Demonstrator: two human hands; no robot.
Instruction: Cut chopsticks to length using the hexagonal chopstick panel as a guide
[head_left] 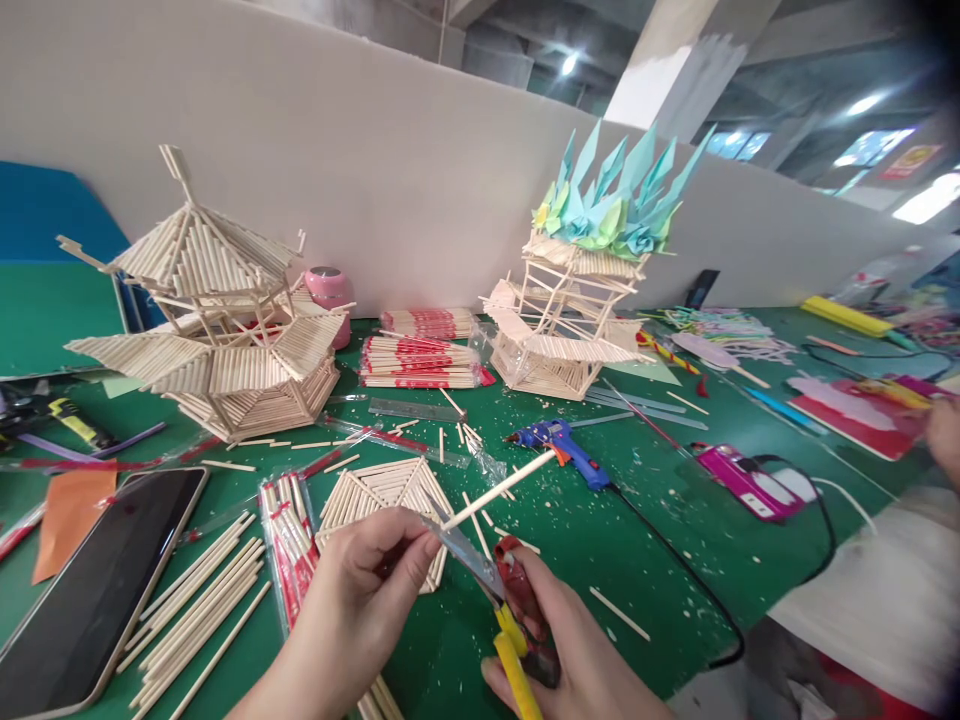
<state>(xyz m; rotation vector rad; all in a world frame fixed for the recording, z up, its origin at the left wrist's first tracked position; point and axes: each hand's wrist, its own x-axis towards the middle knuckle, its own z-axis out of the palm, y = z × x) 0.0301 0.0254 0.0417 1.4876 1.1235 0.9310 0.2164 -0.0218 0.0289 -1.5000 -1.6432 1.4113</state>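
Between thumb and forefinger, my left hand (371, 575) pinches the near end of a wooden stick (506, 488), which slants up to the right. My right hand (577, 635) is closed around the red and yellow handles of scissors (476, 565), whose blades lie at the stick close to my left fingertips. Partly hidden behind my left hand is a flat panel of glued sticks (386, 490). The blue glue gun (559, 445) lies just beyond the stick's far end. Loose sticks (202, 600) are on the table left of my left hand.
Two stick-built pavilions (217, 350) (570, 330) stand at the back, with packs of sticks (420, 360) between them. A phone (97, 570) lies at left. A pink power strip (750, 480) and cord are at right, near another person's hand (943, 435).
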